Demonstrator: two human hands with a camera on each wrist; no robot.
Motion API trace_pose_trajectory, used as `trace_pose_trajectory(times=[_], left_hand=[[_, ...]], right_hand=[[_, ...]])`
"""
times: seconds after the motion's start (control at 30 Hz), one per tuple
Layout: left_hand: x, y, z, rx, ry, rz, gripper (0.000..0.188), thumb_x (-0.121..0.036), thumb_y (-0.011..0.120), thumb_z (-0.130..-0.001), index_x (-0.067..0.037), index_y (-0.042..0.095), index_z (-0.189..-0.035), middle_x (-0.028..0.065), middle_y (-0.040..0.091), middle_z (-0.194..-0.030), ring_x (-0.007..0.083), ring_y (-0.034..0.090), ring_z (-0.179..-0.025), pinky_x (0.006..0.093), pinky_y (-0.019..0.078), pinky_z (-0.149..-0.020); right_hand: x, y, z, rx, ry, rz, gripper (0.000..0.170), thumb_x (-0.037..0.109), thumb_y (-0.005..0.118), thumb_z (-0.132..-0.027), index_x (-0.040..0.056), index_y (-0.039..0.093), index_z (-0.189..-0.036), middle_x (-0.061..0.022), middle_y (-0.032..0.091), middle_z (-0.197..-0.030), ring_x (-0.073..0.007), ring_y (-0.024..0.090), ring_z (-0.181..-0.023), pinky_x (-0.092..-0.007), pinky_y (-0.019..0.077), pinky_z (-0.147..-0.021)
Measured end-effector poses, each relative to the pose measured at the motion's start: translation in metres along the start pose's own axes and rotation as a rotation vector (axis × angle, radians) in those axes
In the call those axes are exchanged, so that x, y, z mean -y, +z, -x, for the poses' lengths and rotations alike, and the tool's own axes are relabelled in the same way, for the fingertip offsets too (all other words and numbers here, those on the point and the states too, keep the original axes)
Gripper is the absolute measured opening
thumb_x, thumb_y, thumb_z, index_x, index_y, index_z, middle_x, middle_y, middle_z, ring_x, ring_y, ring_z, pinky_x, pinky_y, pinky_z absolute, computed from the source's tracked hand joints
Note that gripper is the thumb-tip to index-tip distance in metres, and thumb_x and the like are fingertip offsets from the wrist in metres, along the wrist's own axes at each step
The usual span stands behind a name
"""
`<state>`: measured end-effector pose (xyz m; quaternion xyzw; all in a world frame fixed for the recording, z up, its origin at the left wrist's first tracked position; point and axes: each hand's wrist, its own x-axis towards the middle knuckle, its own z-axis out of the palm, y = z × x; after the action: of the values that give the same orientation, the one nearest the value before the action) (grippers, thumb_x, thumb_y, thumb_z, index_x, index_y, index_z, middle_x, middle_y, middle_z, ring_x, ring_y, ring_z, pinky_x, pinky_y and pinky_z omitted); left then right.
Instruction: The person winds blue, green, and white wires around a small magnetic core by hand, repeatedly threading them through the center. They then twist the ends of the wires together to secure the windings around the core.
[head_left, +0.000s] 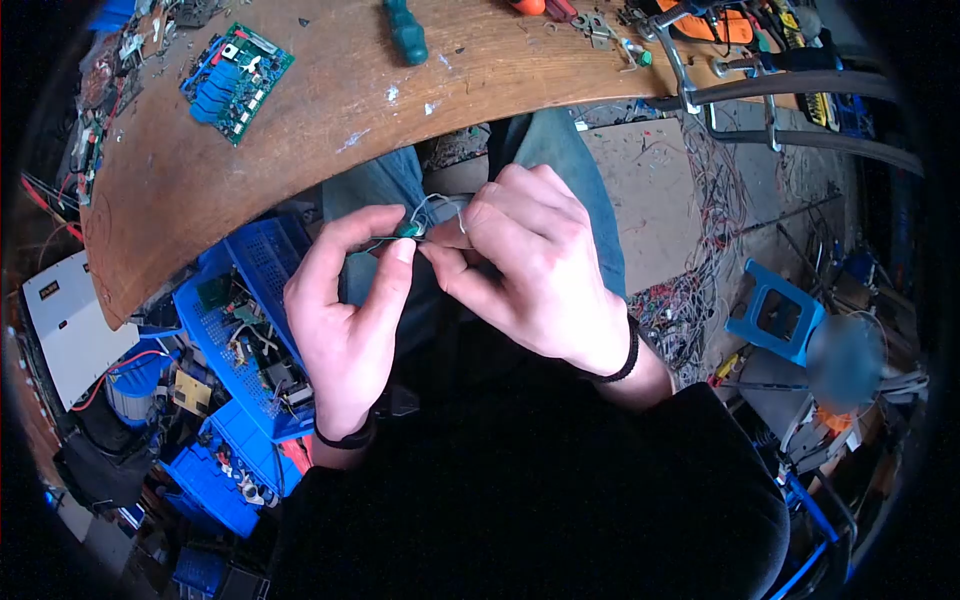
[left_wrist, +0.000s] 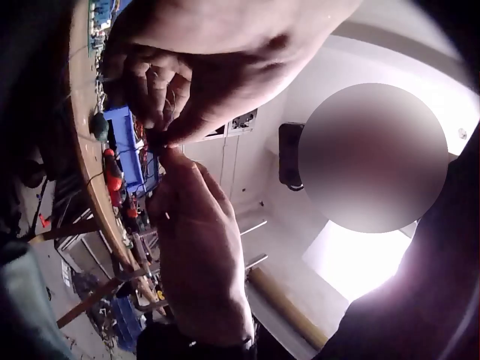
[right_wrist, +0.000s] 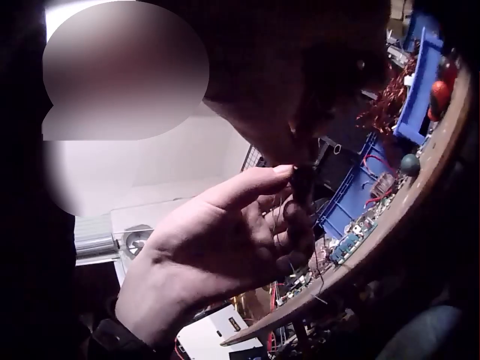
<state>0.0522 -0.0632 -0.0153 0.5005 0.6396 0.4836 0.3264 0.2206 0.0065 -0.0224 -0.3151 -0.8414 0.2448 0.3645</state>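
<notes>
Over the lap, my left hand (head_left: 345,315) pinches a small green component (head_left: 408,230) between thumb and forefinger. Thin grey wire (head_left: 432,197) loops up from it toward the other hand. My right hand (head_left: 540,265) has its fingers curled, with thumb and fingertips pinching thin wire right beside the component. In the right wrist view the component is a dark shape at the left hand's (right_wrist: 214,225) fingertips, and thin wire (right_wrist: 318,270) hangs below it. Both hands' fingertips meet in the left wrist view, where the right hand (left_wrist: 199,240) is lower and the component is mostly hidden.
The curved wooden bench (head_left: 330,110) lies ahead, bearing a green circuit board (head_left: 240,85) and a teal-handled tool (head_left: 405,35). Blue crates (head_left: 235,350) of electronic parts stand at the left. A blue stool (head_left: 775,312) and tangled wires (head_left: 700,250) are at the right.
</notes>
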Motion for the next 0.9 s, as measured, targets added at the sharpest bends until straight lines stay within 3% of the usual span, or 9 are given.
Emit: trace_pose_trajectory(times=[0.17, 0.23, 0.33, 0.37, 0.47, 0.5, 0.63, 0.83, 0.9], left_hand=[[-0.001, -0.003, 0.001, 0.051, 0.065, -0.046, 0.016, -0.003, 0.066, -0.093, 0.002, 0.069, -0.107, 0.0122, 0.072, -0.101, 0.0201, 0.068, -0.092, 0.0305, 0.0509, -0.084], [-0.003, -0.007, 0.003, 0.085, 0.019, -0.027, 0.018, -0.005, 0.064, -0.096, 0.002, 0.067, -0.111, 0.0098, 0.07, -0.106, 0.0165, 0.064, -0.097, 0.0282, 0.0486, -0.088], [-0.002, -0.009, 0.004, 0.132, -0.032, 0.049, 0.019, -0.007, 0.062, -0.099, 0.003, 0.065, -0.114, 0.0075, 0.068, -0.11, 0.0125, 0.061, -0.1, 0.0253, 0.0462, -0.091], [-0.002, -0.009, 0.004, 0.148, -0.037, 0.105, 0.018, -0.007, 0.061, -0.099, 0.004, 0.065, -0.113, 0.0075, 0.068, -0.109, 0.0119, 0.061, -0.099, 0.0247, 0.0462, -0.09], [-0.003, -0.005, 0.004, 0.117, -0.025, 0.109, 0.014, -0.004, 0.062, -0.097, 0.003, 0.067, -0.107, 0.0111, 0.071, -0.101, 0.017, 0.067, -0.093, 0.0289, 0.0502, -0.084], [-0.003, -0.004, 0.004, 0.119, -0.026, 0.109, 0.014, -0.004, 0.062, -0.097, 0.003, 0.067, -0.107, 0.0111, 0.071, -0.101, 0.017, 0.067, -0.093, 0.0289, 0.0502, -0.084], [-0.004, -0.005, 0.004, 0.147, -0.033, 0.124, 0.014, -0.005, 0.062, -0.097, 0.003, 0.067, -0.108, 0.0109, 0.071, -0.101, 0.0168, 0.067, -0.094, 0.0286, 0.0504, -0.085], [-0.002, -0.007, -0.003, 0.234, -0.005, 0.065, 0.013, -0.003, 0.062, -0.097, 0.002, 0.066, -0.108, 0.0111, 0.072, -0.101, 0.0167, 0.068, -0.093, 0.029, 0.0515, -0.084], [0.002, -0.006, -0.003, 0.243, 0.053, -0.014, 0.012, 0.0, 0.061, -0.095, 0.001, 0.066, -0.106, 0.0117, 0.071, -0.098, 0.0178, 0.068, -0.09, 0.0297, 0.052, -0.08]], right_hand=[[-0.001, -0.005, 0.002, 0.021, 0.069, -0.116, 0.013, 0.01, 0.074, -0.078, 0.0055, 0.063, -0.083, -0.0061, 0.059, -0.072, -0.0247, 0.056, -0.067, -0.0368, 0.0425, -0.065], [-0.003, -0.009, -0.002, 0.086, 0.191, -0.557, 0.011, 0.011, 0.072, -0.084, 0.0026, 0.066, -0.09, -0.0072, 0.064, -0.078, -0.0215, 0.062, -0.071, -0.0336, 0.0474, -0.067], [-0.007, -0.018, 0.002, 0.024, 0.434, -0.759, 0.015, 0.012, 0.063, -0.095, -0.001, 0.067, -0.102, -0.0075, 0.065, -0.078, -0.0148, 0.063, -0.071, -0.0289, 0.0494, -0.067], [-0.006, -0.03, -0.002, 0.175, 0.521, -0.797, 0.016, 0.01, 0.059, -0.096, -0.0012, 0.067, -0.104, -0.0063, 0.063, -0.073, -0.0135, 0.062, -0.067, -0.0288, 0.0486, -0.063], [-0.004, -0.03, -0.002, 0.272, 0.572, -0.766, 0.015, 0.008, 0.059, -0.095, -0.0007, 0.066, -0.105, -0.0055, 0.061, -0.069, -0.0126, 0.06, -0.065, -0.029, 0.0469, -0.06], [-0.009, -0.02, 0.003, 0.205, 0.411, -0.605, 0.012, 0.006, 0.063, -0.091, 0.0002, 0.067, -0.101, -0.0047, 0.059, -0.066, -0.0134, 0.058, -0.062, -0.0313, 0.0455, -0.057], [-0.011, -0.017, 0.0, 0.212, 0.295, -0.59, 0.011, 0.006, 0.07, -0.084, 0.0013, 0.067, -0.094, -0.0067, 0.06, -0.074, -0.0181, 0.061, -0.071, -0.033, 0.0476, -0.063], [-0.023, -0.01, 0.001, 0.141, 0.057, -0.521, 0.009, 0.005, 0.066, -0.086, -0.0004, 0.062, -0.092, -0.0133, 0.062, -0.086, -0.0268, 0.065, -0.079, -0.0375, 0.0512, -0.069], [-0.024, -0.012, 0.003, 0.194, 0.105, -0.486, 0.011, 0.006, 0.068, -0.087, 0.0002, 0.062, -0.094, -0.0126, 0.064, -0.089, -0.0247, 0.066, -0.083, -0.0363, 0.0517, -0.073]])
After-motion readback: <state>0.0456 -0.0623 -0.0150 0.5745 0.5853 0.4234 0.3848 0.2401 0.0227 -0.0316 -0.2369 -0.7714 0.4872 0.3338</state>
